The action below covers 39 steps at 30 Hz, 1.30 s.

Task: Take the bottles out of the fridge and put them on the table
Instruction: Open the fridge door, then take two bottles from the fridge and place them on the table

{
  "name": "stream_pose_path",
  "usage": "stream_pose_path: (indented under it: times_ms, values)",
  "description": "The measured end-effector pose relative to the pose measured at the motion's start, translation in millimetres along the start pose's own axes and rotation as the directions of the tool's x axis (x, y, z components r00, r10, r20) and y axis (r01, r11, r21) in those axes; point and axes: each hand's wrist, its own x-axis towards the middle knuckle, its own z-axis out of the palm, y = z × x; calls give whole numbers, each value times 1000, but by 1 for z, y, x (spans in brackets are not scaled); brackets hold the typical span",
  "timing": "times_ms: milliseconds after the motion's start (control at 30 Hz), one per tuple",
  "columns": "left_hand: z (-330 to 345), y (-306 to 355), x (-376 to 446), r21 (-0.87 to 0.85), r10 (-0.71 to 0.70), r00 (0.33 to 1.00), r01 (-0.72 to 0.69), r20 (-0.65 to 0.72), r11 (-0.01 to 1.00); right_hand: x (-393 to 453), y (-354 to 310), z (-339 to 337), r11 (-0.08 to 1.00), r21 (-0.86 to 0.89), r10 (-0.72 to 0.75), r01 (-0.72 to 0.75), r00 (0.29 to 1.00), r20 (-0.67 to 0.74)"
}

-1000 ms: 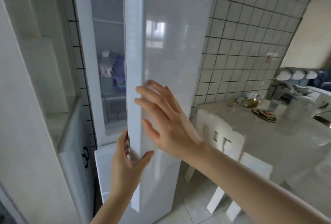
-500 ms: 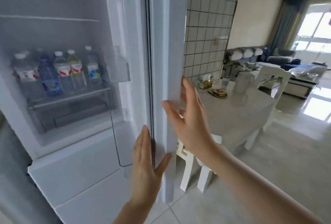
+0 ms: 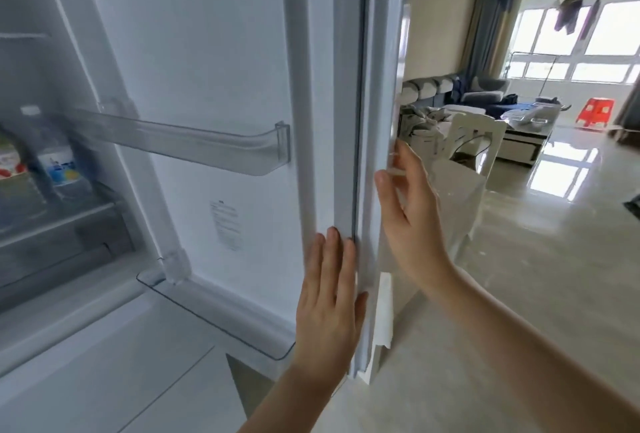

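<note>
The fridge door [image 3: 214, 93] stands open. The left hand [image 3: 329, 297] lies flat with straight fingers on the door's inner edge, and the right hand [image 3: 408, 210], fingers also straight, touches its outer edge. The bottles [image 3: 52, 162] stand blurred on a shelf [image 3: 62, 221] inside the fridge, far left.

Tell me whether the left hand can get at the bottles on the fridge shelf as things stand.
Probably yes. The fridge door stands wide open and nothing blocks the bottles at the far left. The left hand only rests flat on the door's edge, holding nothing, so it could reach across.
</note>
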Motion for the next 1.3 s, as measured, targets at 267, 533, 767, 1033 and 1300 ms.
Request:
stream_pose_path:
  times_ms: [267, 533, 767, 1033, 1300]
  values:
    - [65, 1, 44, 61, -19, 999, 17, 31, 998, 53, 66, -2, 1000, 17, 20, -20, 1000, -9]
    - [88, 5, 71, 71, -84, 992, 78, 94, 994, 83, 97, -5, 996, 45, 74, -77, 995, 71]
    - [81, 12, 76, 75, -168, 960, 155, 222, 985, 87, 103, -16, 998, -4, 55, -55, 991, 122]
    - [28, 16, 59, 116, -273, 939, 253, 211, 960, 43, 64, -44, 996, -16, -82, 86, 982, 170]
    - [-74, -30, 23, 140, -450, 893, 448, -19, 883, 0, 9, -2, 987, 81, -159, 138, 861, 483]
